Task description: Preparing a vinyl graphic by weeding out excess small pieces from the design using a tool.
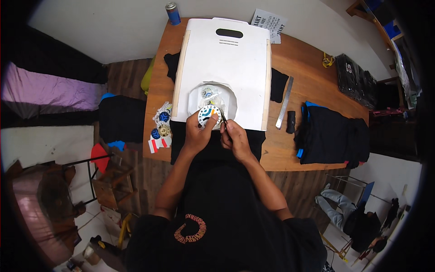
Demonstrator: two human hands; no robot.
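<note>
At the near edge of the wooden counter (312, 81), the person's two hands met over a round printed sticker (209, 113). The left hand (198, 131) was closed on the sticker, thumb on top and fingers beneath its lower left rim, holding it up just above the counter. The right hand (234, 138) was closed around a thin dark tool (223, 119), whose tip reached the sticker's right edge. The two hands sat just beside each other, nearly touching.

Under the sticker lay a round sheet of clear backing film (226, 97) with a smaller round sticker (207, 92) on it, and both rested on a large white board (226, 59) with a slot handle at its far end. A black garment (278, 84) was spread beneath the board and showed at both of its sides.

Left of the board, near the counter's edge, lay a loose cluster of other stickers (161, 127), round ones and a red and white one. Right of the board lay a metal ruler (285, 102), with a small black cylinder (291, 121) just beside its near end. Further right sat a stack of folded dark clothes (333, 136). At the far end stood a blue can (172, 12) and a printed sheet of paper (270, 22).
</note>
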